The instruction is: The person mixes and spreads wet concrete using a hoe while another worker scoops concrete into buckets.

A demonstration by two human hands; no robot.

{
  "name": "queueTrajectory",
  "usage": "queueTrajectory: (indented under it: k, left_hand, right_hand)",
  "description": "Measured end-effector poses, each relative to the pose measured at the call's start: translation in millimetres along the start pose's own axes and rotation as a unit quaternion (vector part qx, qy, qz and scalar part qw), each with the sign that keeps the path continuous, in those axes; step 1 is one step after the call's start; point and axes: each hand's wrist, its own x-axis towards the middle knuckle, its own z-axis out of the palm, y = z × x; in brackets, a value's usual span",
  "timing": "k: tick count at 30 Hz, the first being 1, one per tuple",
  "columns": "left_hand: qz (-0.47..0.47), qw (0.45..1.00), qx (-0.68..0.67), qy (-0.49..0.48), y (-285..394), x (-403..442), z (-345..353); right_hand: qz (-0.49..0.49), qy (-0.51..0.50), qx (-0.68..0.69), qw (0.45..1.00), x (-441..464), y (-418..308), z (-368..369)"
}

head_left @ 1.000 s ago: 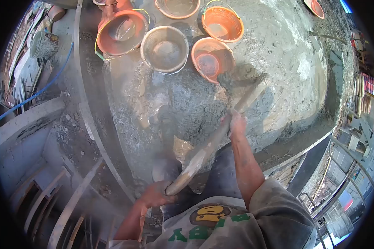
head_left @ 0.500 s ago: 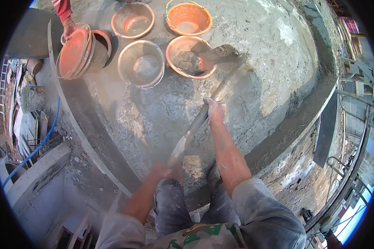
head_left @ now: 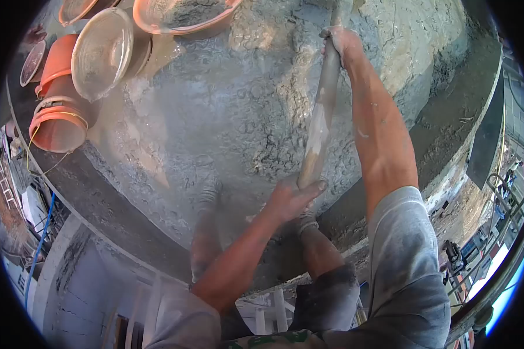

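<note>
A long shovel handle, grey with wet cement and worn pale in the lower part, slants up and away in front of me. My left hand is closed round its near end, above my legs. Farther up, my right hand wraps the same handle with the arm stretched out. The shovel's blade lies beyond the top edge of the view. Wet grey cement mix spreads beneath the handle. Left of my right hand, at the top, sits an orange-rimmed tub with grey mix inside.
A grey-coated tub leans at upper left. Orange buckets lie tipped near the curved edge of the mixing area. A raised border runs along the right. Outside it is a metal rail; a blue hose hangs at left.
The shovel's blade, earlier over an orange tub, has left the view. Both hands sit higher in view, and the handle is steeper. The tubs appear farther up and left; the orange buckets are tipped apart.
</note>
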Motion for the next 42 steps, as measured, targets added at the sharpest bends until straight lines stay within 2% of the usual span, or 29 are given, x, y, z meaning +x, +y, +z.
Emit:
queueTrajectory:
  k: [4, 5, 6, 7, 9, 10, 12, 13, 14, 15, 16, 17, 19, 21, 22, 23, 24, 25, 27, 28, 30, 32, 33, 34, 35, 39, 40, 42]
  left_hand:
    - [-0.009, 0.992, -0.125, -0.011, 12, -47, 63]
    - [-0.005, 0.987, -0.162, -0.019, 11, -69, 76]
    - [-0.023, 0.986, -0.162, -0.011, -1, -91, 82]
    - [-0.036, 0.987, -0.159, -0.003, -19, -108, 80]
    - [-0.079, 0.992, -0.096, 0.001, -30, -146, 67]
    - [-0.103, 0.994, -0.035, 0.003, -28, -162, 59]
    - [-0.136, 0.990, -0.035, 0.017, -25, -196, 69]
    - [-0.172, 0.983, -0.066, 0.007, -30, -220, 75]
    - [-0.201, 0.974, -0.101, 0.002, -35, -241, 78]
    - [-0.221, 0.967, -0.125, 0.007, -43, -264, 74]
    - [-0.245, 0.959, -0.142, 0.015, -51, -292, 60]
    - [-0.259, 0.953, -0.157, 0.027, -55, -304, 48]
    - [-0.300, 0.937, -0.176, 0.035, -45, -339, 50]
    - [-0.291, 0.942, -0.164, 0.029, -59, -343, 52]
    - [-0.337, 0.929, -0.153, 0.001, -49, -363, 58]
    - [-0.353, 0.927, -0.125, -0.019, -36, -360, 44]
    - [-0.343, 0.932, -0.122, -0.011, -36, -354, 30]
    - [-0.363, 0.922, -0.132, -0.002, -39, -371, 25]
    - [-0.377, 0.923, -0.067, -0.022, -41, -381, 5]
    - [-0.345, 0.936, -0.070, -0.017, -35, -378, -4]
    - [-0.322, 0.939, -0.105, -0.050, -12, -379, -4]
    - [-0.310, 0.937, -0.129, -0.094, 22, -365, -20]
    - [-0.296, 0.941, -0.121, -0.111, 39, -363, -29]
    - [-0.281, 0.944, -0.114, -0.131, 56, -363, -35]
    - [-0.262, 0.947, -0.112, -0.151, 68, -367, -38]
    - [-0.094, 0.979, 0.076, -0.163, 90, -394, -63]
    - [-0.110, 0.968, 0.138, -0.177, 97, -403, -74]
    - [-0.110, 0.956, 0.216, -0.164, 122, -428, -86]
  right_hand:
    - [0.022, 0.013, -0.075, 0.997, -17, 11, -11]
    - [0.069, 0.013, -0.090, 0.993, -36, 19, -11]
    - [0.113, 0.015, -0.104, 0.988, -62, 20, -9]
    - [0.106, -0.017, -0.147, 0.983, -61, 48, -11]
    - [0.143, 0.052, -0.047, 0.987, -96, 84, -9]
    - [0.042, 0.001, -0.139, 0.989, -96, 131, -15]
    - [0.062, -0.018, -0.143, 0.988, -126, 134, -8]
    - [0.199, 0.015, -0.050, 0.979, -181, 101, 7]
    - [0.262, -0.010, -0.103, 0.959, -197, 118, 17]
    - [0.170, -0.104, -0.291, 0.936, -200, 174, 26]
    - [0.068, -0.193, -0.456, 0.866, -207, 231, 42]
    - [0.083, -0.177, -0.428, 0.882, -215, 247, 63]
    - [0.111, -0.185, -0.444, 0.869, -275, 266, 70]
    - [0.056, -0.212, -0.544, 0.810, -274, 258, 66]
    - [0.227, -0.195, -0.389, 0.872, -303, 236, 69]
    - [0.381, -0.121, -0.238, 0.885, -333, 210, 72]
    - [0.264, -0.179, -0.370, 0.872, -342, 283, 86]
    - [0.190, -0.225, -0.443, 0.847, -362, 342, 97]
    - [0.130, -0.298, -0.484, 0.813, -393, 374, 117]
    - [0.139, -0.355, -0.490, 0.784, -383, 373, 119]
    - [0.224, -0.298, -0.409, 0.833, -391, 365, 108]
    - [0.347, -0.180, -0.216, 0.895, -374, 339, 119]
    - [0.430, -0.094, -0.059, 0.896, -372, 308, 120]
    - [0.498, -0.006, 0.099, 0.861, -371, 275, 118]
    - [0.463, -0.004, 0.107, 0.880, -368, 251, 116]
    - [0.334, 0.007, 0.111, 0.936, -338, 140, 117]
    - [0.321, 0.015, 0.100, 0.942, -337, 115, 117]
    - [0.235, 0.033, 0.141, 0.961, -328, 71, 120]
